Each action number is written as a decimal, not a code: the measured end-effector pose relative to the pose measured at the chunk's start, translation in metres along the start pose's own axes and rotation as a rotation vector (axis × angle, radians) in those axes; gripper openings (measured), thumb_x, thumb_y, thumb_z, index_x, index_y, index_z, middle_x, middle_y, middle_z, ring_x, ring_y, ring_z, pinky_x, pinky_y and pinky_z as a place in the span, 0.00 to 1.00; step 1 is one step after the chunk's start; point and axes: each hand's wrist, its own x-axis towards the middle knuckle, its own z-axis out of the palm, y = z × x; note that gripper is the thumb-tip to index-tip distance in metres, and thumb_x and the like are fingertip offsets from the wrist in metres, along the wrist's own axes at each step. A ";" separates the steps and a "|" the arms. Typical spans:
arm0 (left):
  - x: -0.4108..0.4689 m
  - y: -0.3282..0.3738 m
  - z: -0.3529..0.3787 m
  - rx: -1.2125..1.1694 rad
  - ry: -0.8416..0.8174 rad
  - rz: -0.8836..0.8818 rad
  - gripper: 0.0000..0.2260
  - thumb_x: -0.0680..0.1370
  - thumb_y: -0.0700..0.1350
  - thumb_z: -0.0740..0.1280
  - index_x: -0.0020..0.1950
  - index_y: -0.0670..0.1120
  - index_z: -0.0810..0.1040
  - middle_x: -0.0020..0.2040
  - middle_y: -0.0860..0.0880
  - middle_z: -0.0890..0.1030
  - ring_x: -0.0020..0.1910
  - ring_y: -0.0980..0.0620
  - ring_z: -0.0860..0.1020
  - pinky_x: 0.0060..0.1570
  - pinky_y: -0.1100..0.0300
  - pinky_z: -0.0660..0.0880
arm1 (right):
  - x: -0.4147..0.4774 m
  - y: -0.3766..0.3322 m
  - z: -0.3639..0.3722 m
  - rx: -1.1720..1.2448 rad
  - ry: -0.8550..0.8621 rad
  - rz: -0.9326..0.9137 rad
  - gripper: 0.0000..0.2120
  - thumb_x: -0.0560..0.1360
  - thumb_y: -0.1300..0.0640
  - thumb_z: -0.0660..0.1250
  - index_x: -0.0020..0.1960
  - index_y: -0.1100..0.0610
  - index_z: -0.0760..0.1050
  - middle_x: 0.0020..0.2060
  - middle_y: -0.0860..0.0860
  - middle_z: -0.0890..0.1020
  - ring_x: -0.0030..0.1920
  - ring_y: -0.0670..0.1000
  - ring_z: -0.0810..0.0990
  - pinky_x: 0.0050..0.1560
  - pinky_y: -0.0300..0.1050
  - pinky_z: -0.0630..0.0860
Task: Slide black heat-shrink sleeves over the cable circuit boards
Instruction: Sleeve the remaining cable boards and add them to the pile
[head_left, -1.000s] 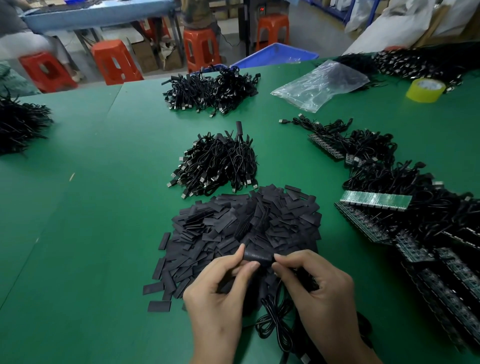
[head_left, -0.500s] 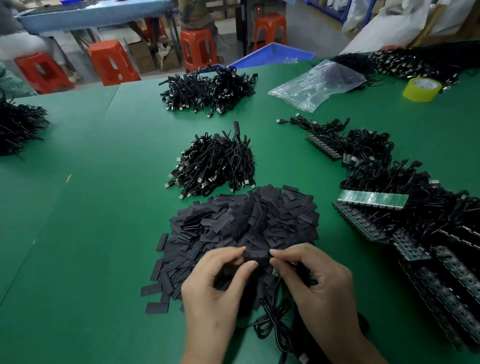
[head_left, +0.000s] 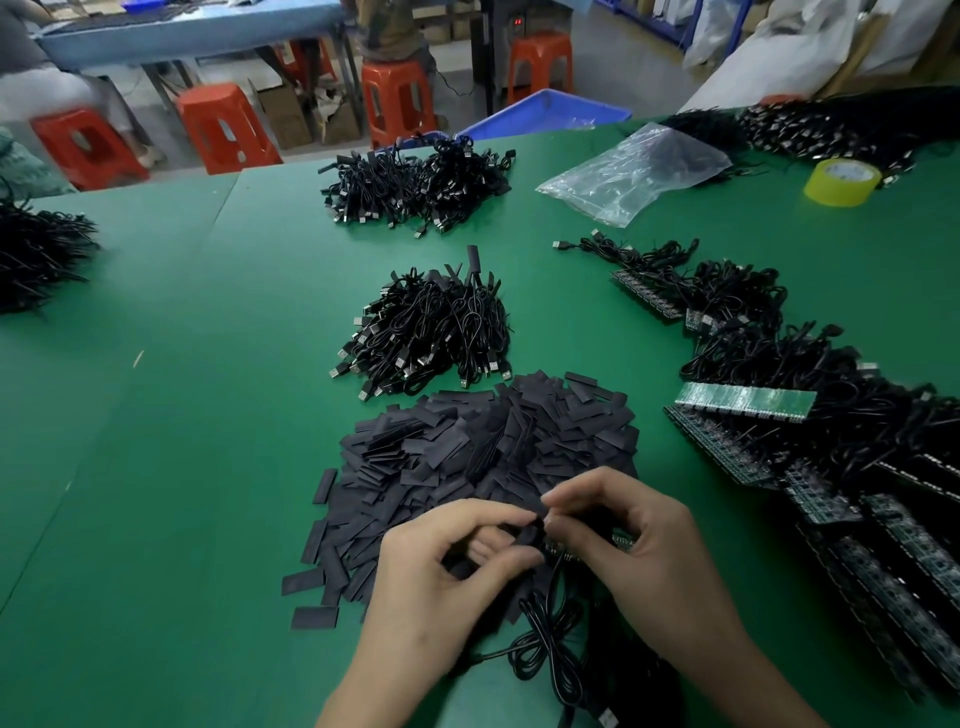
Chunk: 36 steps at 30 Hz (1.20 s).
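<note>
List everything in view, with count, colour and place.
table: one, green, underneath everything
loose sleeves: one heap, black, table centre
held sleeve: one, black, between both grips
held cable: one, black, looped below the hands
cable heaps: several, black, centre, far centre, left edge, far right
board strips: several, green and dark, right side among cables
plastic bag: one, clear, far right
tape roll: one, yellow, far right
stools: several, orange, floor beyond table
bin: one, blue, beyond far edge
left grip: one hand, pinches held sleeve
right grip: one hand, pinches held cable's board end
</note>
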 end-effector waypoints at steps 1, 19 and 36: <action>-0.001 -0.001 0.000 -0.010 -0.016 -0.014 0.12 0.70 0.47 0.81 0.50 0.58 0.86 0.37 0.50 0.83 0.35 0.54 0.80 0.42 0.66 0.76 | 0.000 0.001 0.000 0.003 -0.010 0.019 0.09 0.74 0.55 0.76 0.50 0.42 0.82 0.44 0.43 0.86 0.49 0.46 0.85 0.49 0.37 0.79; -0.004 -0.004 0.002 0.112 -0.136 0.032 0.11 0.71 0.45 0.80 0.48 0.56 0.82 0.35 0.56 0.79 0.32 0.55 0.81 0.40 0.71 0.73 | 0.005 0.000 -0.004 -0.054 -0.173 0.132 0.11 0.75 0.57 0.76 0.49 0.42 0.79 0.39 0.44 0.87 0.41 0.45 0.86 0.46 0.34 0.76; -0.005 -0.015 -0.001 -0.105 -0.149 -0.195 0.18 0.64 0.50 0.84 0.50 0.56 0.83 0.42 0.49 0.84 0.36 0.53 0.80 0.43 0.62 0.78 | 0.006 0.003 -0.007 0.072 -0.158 0.215 0.11 0.75 0.61 0.75 0.47 0.45 0.83 0.37 0.49 0.87 0.39 0.47 0.86 0.43 0.33 0.77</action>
